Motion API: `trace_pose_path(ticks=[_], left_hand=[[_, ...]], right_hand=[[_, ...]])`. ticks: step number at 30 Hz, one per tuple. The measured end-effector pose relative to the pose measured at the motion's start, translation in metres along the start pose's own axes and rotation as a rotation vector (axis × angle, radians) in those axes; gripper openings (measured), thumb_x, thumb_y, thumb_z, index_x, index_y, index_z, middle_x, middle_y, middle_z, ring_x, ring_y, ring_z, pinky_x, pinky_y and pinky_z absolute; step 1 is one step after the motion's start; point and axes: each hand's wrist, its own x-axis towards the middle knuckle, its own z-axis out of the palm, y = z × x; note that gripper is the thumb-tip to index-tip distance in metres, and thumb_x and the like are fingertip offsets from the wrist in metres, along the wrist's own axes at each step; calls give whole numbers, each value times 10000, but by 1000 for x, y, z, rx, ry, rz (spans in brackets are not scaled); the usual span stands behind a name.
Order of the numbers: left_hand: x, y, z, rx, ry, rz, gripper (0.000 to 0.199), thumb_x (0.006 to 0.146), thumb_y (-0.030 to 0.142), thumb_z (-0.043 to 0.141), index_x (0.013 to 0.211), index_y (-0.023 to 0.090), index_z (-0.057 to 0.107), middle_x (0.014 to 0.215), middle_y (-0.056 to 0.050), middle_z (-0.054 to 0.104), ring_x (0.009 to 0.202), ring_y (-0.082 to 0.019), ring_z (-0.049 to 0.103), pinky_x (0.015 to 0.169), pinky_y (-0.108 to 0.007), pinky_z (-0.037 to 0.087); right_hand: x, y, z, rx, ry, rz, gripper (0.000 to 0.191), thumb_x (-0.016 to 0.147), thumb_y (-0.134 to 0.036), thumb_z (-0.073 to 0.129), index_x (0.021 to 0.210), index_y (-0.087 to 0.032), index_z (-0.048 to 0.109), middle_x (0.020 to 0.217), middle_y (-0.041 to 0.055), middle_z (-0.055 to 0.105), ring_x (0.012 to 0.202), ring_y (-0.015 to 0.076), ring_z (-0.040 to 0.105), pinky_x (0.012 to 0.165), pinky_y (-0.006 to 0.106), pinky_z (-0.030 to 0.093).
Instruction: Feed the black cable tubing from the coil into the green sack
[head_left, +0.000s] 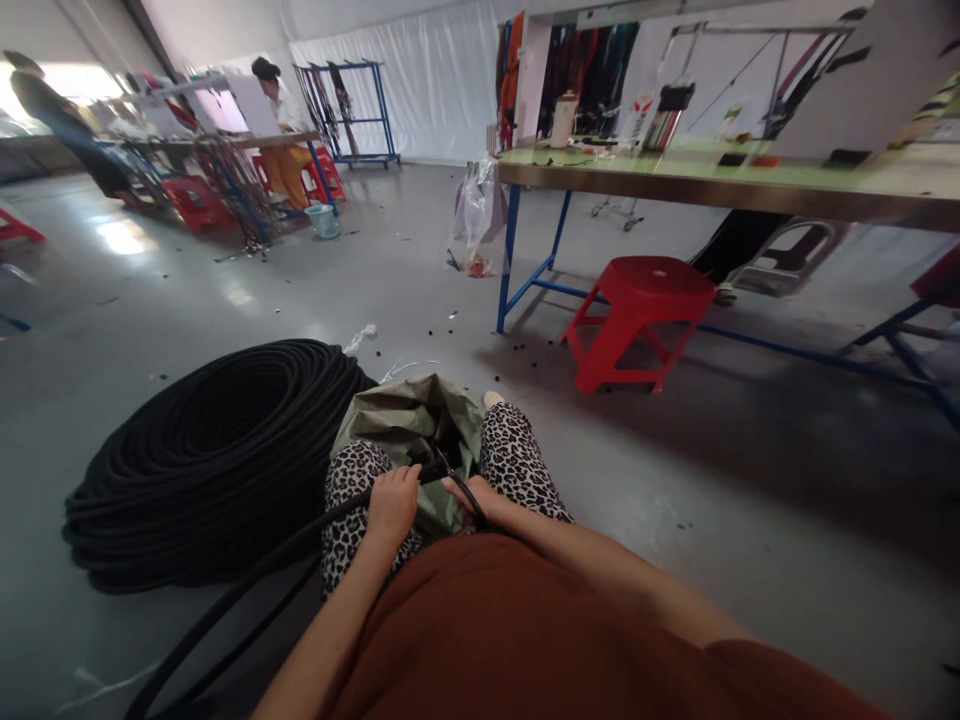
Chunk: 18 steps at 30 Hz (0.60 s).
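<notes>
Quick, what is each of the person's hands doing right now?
Left hand: closed around the black hose.
Right hand: closed on a black-handled tool over the green bag; its kind cannot be told.

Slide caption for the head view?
Left hand grips black tubing over a green bag; right hand holds cutters.

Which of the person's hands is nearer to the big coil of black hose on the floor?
Left. The left hand grips the black hose on the side toward the coil of black hose; the right hand lies farther away, over the green bag.
</notes>
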Motion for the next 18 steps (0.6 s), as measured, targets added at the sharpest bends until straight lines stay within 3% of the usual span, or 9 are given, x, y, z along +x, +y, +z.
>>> trace_pose_path(ticks=[18], left_hand=[[1, -3, 1, 34, -34, 12, 397, 941, 151, 398, 1256, 178, 639, 1078, -119, 713, 983, -251, 635, 845, -398, 431]], right_hand=[[-14, -12, -6, -257, 15, -58, 539, 937, -465, 623, 501, -184, 476, 407, -10, 437, 379, 107, 445, 431, 233, 367]])
